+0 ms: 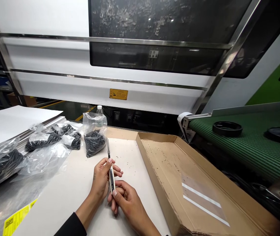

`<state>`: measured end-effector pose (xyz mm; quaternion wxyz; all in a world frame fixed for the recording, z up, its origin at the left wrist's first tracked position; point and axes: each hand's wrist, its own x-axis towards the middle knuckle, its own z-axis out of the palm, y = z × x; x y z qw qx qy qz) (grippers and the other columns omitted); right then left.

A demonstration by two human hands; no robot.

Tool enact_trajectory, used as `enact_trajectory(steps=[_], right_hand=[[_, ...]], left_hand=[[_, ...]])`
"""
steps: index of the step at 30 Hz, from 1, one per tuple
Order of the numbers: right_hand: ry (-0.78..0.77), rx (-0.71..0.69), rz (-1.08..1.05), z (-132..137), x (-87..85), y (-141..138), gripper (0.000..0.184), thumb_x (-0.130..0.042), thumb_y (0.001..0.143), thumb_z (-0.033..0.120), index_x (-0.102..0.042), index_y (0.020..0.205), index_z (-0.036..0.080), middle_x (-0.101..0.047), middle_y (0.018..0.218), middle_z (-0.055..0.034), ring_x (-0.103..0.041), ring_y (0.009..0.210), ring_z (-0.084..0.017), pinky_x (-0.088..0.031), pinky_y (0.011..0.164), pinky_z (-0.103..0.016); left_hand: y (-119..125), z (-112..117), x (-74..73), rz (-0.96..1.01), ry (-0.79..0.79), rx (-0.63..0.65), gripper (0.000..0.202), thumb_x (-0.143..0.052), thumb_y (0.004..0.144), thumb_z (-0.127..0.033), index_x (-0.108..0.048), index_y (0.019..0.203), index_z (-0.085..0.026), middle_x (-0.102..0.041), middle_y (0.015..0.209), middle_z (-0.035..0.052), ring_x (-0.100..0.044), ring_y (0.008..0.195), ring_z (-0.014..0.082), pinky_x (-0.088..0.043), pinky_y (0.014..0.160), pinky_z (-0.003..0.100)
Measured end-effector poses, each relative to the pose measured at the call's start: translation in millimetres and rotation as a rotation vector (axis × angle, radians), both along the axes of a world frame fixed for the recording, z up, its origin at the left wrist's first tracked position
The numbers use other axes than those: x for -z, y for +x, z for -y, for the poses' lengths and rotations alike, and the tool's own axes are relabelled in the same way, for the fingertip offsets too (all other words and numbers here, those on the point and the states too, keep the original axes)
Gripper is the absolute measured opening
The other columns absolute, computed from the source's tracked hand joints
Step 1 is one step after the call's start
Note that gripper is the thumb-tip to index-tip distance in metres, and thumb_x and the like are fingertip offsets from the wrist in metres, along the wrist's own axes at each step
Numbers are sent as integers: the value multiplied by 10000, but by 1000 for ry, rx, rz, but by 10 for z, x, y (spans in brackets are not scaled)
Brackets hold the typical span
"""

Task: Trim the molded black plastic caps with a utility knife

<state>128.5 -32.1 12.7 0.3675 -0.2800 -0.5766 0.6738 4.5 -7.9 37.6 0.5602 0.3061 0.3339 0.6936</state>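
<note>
Utility knife (pixel 111 173), a slim steel-and-black one, is held between both hands above a white board (pixel 63 203), its upper end angled away from the body and clear of the surface. Left hand (pixel 101 177) curls round the upper half, its fingers closed on the body, so that grip is nearly shut with the knife lying in it. Right hand (pixel 126 200) pinches the lower end between thumb and fingers, only partly closed; exactly where its fingers touch is hidden. Holding it with two hands seems to steady the narrow body along its length. Just ahead stands a clear bag of small black parts (pixel 94 142), with a plastic bottle (pixel 99 109) behind it, and more bagged black parts (pixel 42 141) lie off to the left near white sheets (pixel 14 126). To the right, a shallow cardboard tray (pixel 154 157) with dark specks rests beside the board, and beyond it black rings (pixel 227 128) sit on a green conveyor (pixel 253 147).
</note>
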Motion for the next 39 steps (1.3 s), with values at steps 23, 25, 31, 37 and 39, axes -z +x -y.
enact_trajectory(steps=[23,25,31,37,39], right_hand=[[-10,56,-4,-24,-17,17,363,-581,917,421,-540,1089,104,-646,751,-51,-536,509,-106,-431,499,-247],[-14,82,-25,-46,-5,24,371,-581,917,424,-551,1105,106,-636,749,-43,-532,517,-106,-425,497,-244],[-39,58,-73,-75,26,33,393,-583,918,440,-578,1138,115,-630,772,-48,-530,545,-106,-407,490,-232],[-107,43,-107,-73,6,47,415,-610,887,470,-615,1113,122,-615,767,-39,-527,542,-102,-404,506,-234],[-116,46,-115,-69,2,50,408,-610,888,460,-620,1110,118,-615,768,-41,-524,542,-100,-403,506,-233]], left_hand=[[-42,3,-45,112,-45,13,245,-566,882,-407,-549,879,-162,-669,658,38,-636,549,175,-549,666,347],[-73,0,-50,164,-67,45,275,-546,883,-426,-560,928,-156,-670,701,54,-658,608,206,-534,619,328],[-171,-21,-11,323,-121,99,237,-431,896,-343,-562,799,-171,-536,519,-11,-550,495,165,-532,657,362],[-204,-43,55,386,-152,119,289,-414,876,-345,-555,693,-173,-561,537,29,-561,534,192,-526,711,404],[-203,-42,61,381,-153,121,289,-416,872,-344,-556,686,-174,-569,535,33,-567,537,199,-525,722,412]])
